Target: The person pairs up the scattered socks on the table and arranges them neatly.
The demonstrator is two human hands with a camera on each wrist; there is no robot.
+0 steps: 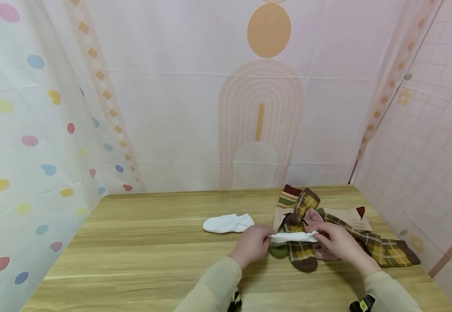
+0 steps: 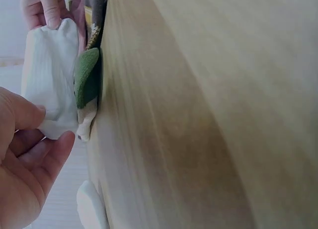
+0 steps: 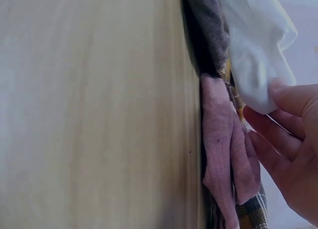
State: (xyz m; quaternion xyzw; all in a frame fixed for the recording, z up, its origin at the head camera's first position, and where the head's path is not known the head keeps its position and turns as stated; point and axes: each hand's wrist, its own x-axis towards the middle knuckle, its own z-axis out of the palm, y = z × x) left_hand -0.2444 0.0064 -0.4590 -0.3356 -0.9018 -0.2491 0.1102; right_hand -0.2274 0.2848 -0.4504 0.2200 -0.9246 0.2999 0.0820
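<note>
A white ankle sock (image 1: 293,237) is stretched level between both hands, above a heap of other socks. My left hand (image 1: 251,243) pinches one end between thumb and fingers; in the left wrist view the sock (image 2: 52,77) hangs flat from it. At the other end, my right hand (image 1: 338,243) pinches the fabric, with the thumb on top in the right wrist view. A second white sock (image 1: 227,223) lies flat on the table, left of the hands. Beneath the held sock are a brown-and-yellow plaid sock (image 1: 302,252) and a pink sock (image 3: 218,134).
The wooden table (image 1: 144,251) carries the heap on its right side. A striped sock (image 1: 287,201) with a dark red end, a cream sock (image 1: 344,215) and a green sock end (image 1: 279,251) show there too. Patterned curtains (image 1: 179,130) hang behind the table and along both sides.
</note>
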